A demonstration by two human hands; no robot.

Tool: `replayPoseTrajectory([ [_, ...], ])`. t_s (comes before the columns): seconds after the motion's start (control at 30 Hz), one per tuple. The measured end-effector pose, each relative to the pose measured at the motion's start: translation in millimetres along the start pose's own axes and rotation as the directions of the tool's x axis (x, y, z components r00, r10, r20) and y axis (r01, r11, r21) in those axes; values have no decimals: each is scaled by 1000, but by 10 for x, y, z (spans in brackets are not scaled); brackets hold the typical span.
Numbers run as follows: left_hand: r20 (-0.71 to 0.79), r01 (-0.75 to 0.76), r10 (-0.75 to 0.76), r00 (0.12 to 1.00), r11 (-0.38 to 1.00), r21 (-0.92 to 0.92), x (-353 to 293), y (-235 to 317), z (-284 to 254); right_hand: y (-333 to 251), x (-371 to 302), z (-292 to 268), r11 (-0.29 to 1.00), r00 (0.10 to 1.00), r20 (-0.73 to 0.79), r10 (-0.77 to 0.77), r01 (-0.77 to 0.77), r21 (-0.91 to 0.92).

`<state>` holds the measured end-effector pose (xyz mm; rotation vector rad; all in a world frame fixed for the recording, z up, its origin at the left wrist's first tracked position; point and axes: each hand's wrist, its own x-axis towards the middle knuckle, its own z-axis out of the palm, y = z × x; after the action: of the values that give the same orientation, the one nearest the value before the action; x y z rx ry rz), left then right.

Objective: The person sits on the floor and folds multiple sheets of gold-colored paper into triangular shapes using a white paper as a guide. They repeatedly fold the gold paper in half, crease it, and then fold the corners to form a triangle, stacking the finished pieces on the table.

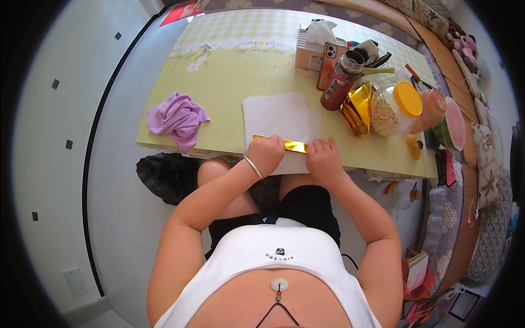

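A narrow, shiny strip of gold foil paper (296,146) stretches between my two hands, over white sheets of paper (276,113) near the table's front edge. My left hand (266,155) is closed around the strip's left part, and a short gold end sticks out beyond the fingers. At the strip's right end, my right hand (325,160) is closed, fingers bent and thumb at the foil. Folded gold foil sheets (356,109) stand to the right, leaning by a clear jar (385,112) with a yellow lid and small pale pieces inside.
A crumpled purple cloth (176,119) lies on the left of the table (227,76). Along the right stand a red-brown flask (342,82), a phone (330,57), a tissue box (309,52) and a cut watermelon (453,124). A black bag (167,176) hangs below the front edge.
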<state>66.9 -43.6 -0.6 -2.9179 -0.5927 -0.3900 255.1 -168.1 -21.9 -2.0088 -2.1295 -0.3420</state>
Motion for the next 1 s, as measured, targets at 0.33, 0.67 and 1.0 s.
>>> replayPoseTrajectory([
  [0.33, -66, 15, -166, 984, 446, -895, 22, -585, 44, 293, 11, -324, 875, 991, -113, 77, -13, 483],
  [0.67, 31, -95, 139, 990, 808, -582, 141, -612, -181, -80, 145, -60, 963, 961, -213, -178, 214, 161],
  [1.0, -96, 85, -160, 982, 843, -532, -486, -296, -91, -309, 432, -191, 897, 992, -115, -49, 94, 431],
])
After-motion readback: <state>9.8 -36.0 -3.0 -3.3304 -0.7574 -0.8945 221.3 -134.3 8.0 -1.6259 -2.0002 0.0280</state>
